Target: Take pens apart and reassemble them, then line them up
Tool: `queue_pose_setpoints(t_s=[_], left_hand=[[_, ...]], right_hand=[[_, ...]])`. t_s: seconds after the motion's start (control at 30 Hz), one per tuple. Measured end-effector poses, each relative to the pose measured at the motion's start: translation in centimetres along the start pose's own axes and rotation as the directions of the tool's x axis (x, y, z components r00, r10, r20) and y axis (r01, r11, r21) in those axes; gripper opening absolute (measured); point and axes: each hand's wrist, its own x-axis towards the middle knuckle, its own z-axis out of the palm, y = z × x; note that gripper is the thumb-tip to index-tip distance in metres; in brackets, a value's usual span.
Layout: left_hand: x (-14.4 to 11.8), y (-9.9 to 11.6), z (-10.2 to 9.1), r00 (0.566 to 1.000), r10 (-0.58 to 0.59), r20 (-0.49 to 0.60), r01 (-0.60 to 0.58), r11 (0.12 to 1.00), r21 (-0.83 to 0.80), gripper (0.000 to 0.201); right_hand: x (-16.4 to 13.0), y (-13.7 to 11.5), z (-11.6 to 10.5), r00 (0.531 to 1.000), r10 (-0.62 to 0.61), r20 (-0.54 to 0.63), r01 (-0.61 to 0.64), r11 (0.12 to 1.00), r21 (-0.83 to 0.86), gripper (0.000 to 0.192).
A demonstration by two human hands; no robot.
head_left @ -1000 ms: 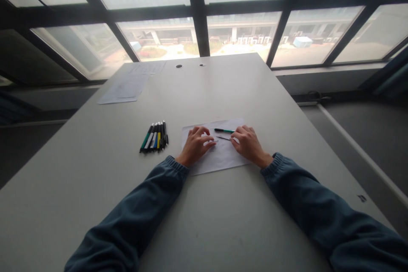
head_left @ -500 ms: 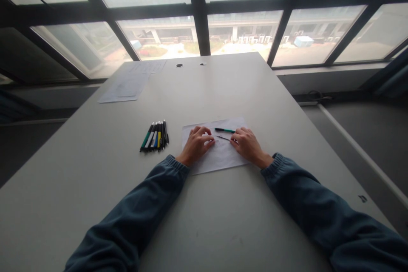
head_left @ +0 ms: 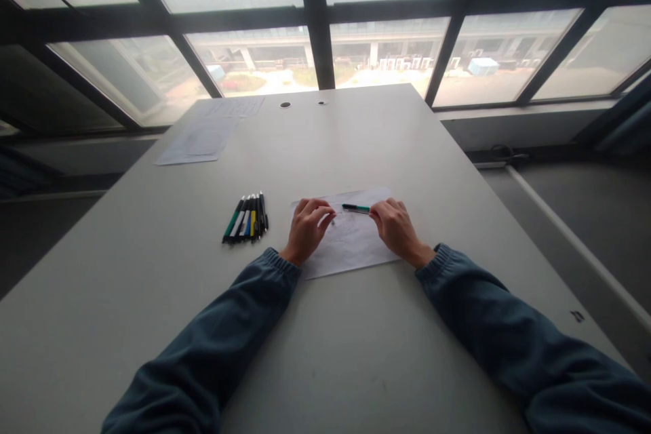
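Observation:
A sheet of white paper [head_left: 356, 254] lies under both hands. My left hand [head_left: 306, 227] is over its left part, thumb and forefinger pinched together; a tiny item seems to show at the fingertips, too small to name. On the right side of the sheet, my right hand [head_left: 395, 225] grips a thin pen refill [head_left: 355, 211], its tip toward the left. Right beside the refill lies a green-and-black pen [head_left: 357, 207], whose right end reaches my right fingertips. Whether those fingers touch the pen too is unclear.
Left of the paper, several pens [head_left: 246, 218] lie side by side in a row. Printed sheets [head_left: 196, 139] rest at the far left of the white table [head_left: 325, 352]. Two round holes are near its far edge, below the windows. A small dark mark is at right.
My right hand has shifted the refill away from me, up against the green pen. My left hand has drawn back slightly to the left, off the paper's middle.

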Motion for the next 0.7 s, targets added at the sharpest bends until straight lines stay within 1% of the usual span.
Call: queue_pose_setpoints(t_s=[0.3,0.5,0.6,0.7], left_hand=[[0.0,0.14,-0.06,1.0,0.013,-0.01,-0.013,1.0,-0.01,0.014],[-0.01,0.24,-0.14,1.0,0.019,0.006,-0.019,1.0,-0.003,0.014],[0.05,0.25,-0.11,0.998,0.055,0.004,-0.055,0.998,-0.02,0.013],[0.1,0.26,0.06,0.994,0.11,-0.001,-0.11,0.991,-0.07,0.011]], right_hand=[[0.02,-0.05,-0.11,0.999,-0.028,0.027,0.028,1.0,0.001,0.017],[0.03,-0.11,-0.16,0.998,-0.055,0.043,0.054,0.998,0.011,0.018],[0.03,-0.14,-0.2,0.995,-0.084,0.044,0.083,0.996,0.033,0.018],[0.05,-0.19,-0.23,0.991,-0.128,0.038,0.126,0.99,0.058,0.016]])
